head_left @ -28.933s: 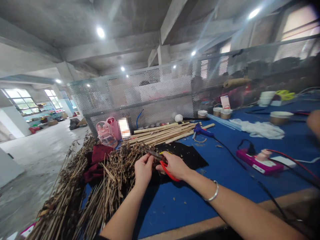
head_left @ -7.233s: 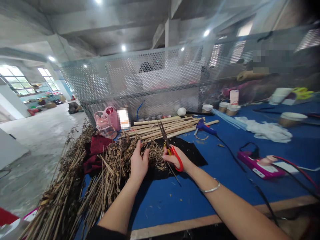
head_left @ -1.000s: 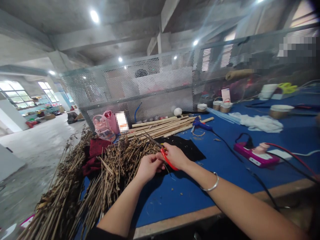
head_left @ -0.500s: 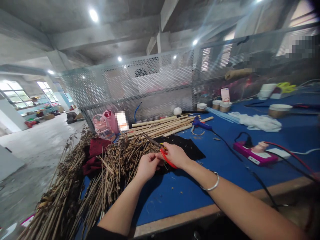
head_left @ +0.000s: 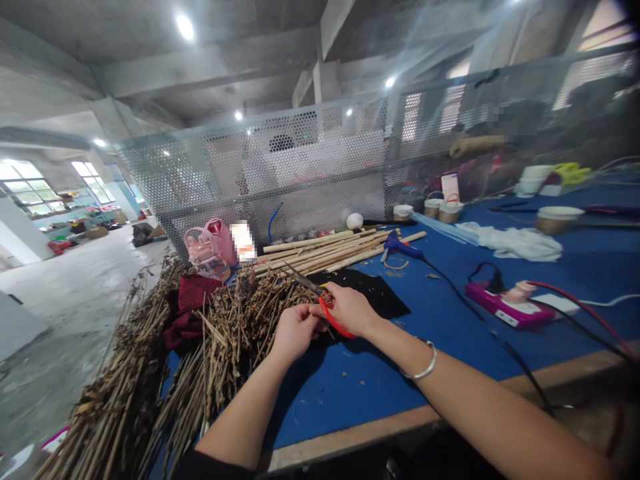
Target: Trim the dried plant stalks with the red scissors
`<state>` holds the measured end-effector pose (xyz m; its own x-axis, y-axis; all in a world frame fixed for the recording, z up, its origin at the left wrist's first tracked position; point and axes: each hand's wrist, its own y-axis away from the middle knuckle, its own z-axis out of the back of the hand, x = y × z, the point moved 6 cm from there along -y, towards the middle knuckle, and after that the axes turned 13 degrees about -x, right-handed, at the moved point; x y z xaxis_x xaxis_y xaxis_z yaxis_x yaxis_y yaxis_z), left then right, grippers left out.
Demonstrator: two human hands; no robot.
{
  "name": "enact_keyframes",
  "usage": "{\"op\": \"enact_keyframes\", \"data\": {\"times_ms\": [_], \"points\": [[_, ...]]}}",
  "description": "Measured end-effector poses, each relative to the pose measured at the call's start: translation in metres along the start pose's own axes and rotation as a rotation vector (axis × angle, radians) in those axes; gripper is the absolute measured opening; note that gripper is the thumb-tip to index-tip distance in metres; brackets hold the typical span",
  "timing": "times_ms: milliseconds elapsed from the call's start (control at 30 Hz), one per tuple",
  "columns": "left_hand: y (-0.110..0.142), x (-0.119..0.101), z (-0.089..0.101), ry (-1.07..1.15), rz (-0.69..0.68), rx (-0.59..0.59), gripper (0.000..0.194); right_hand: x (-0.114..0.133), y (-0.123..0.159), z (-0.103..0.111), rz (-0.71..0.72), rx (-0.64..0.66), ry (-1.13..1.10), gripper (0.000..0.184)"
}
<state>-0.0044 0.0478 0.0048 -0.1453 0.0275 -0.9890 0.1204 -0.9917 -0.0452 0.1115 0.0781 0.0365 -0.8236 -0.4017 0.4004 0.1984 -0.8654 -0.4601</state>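
the red-handled scissors [head_left: 327, 315] are above the near part of the blue table [head_left: 365, 407], blades pointing far and left over the edge of a heap of dried stems [head_left: 233, 340]. the right hand [head_left: 354, 312] has its fingers curled around the handles; how far the blades are parted is hard to tell. the left hand [head_left: 295, 332] is just beside it, thumb and finger pinched together, but what they grip, if anything, is hidden.

small scraps near the hands and on the black cloth [head_left: 387, 297] suggest some cutting is done. the heap is large and tangled, so much seems left; the exact share cannot be told.

far of the heap lie pale sticks [head_left: 325, 253], with a blue glue gun [head_left: 407, 250] at their right end. to the far left stands a pink bag [head_left: 223, 243], contents hidden.

at the far right are a wide tub [head_left: 557, 223] with a white rim, smaller tubs [head_left: 450, 213] and stacked white cups [head_left: 534, 181]; what they hold cannot be seen. a yellow thing [head_left: 574, 173] shows above a white box [head_left: 553, 191].
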Motion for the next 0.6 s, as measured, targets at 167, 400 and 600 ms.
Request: {"op": "enact_keyframes", "data": {"times_ms": [167,400,600], "points": [[-0.0020,0.0023,0.0011,-0.005,0.022,-0.019,0.016,-0.0004,-0.0004,-0.0018,0.003,0.040,-0.020,0.044],[-0.0026,0.0023,0.0018,0.031,0.034,-0.016,0.013,0.0024,0.0007,-0.0020,0.042,0.033,0.004,0.045],[-0.0021,0.0001,0.0020,0.002,0.006,-0.012,0.015,0.0039,0.0015,-0.0028,0.054,0.032,-0.041,0.045]]}}
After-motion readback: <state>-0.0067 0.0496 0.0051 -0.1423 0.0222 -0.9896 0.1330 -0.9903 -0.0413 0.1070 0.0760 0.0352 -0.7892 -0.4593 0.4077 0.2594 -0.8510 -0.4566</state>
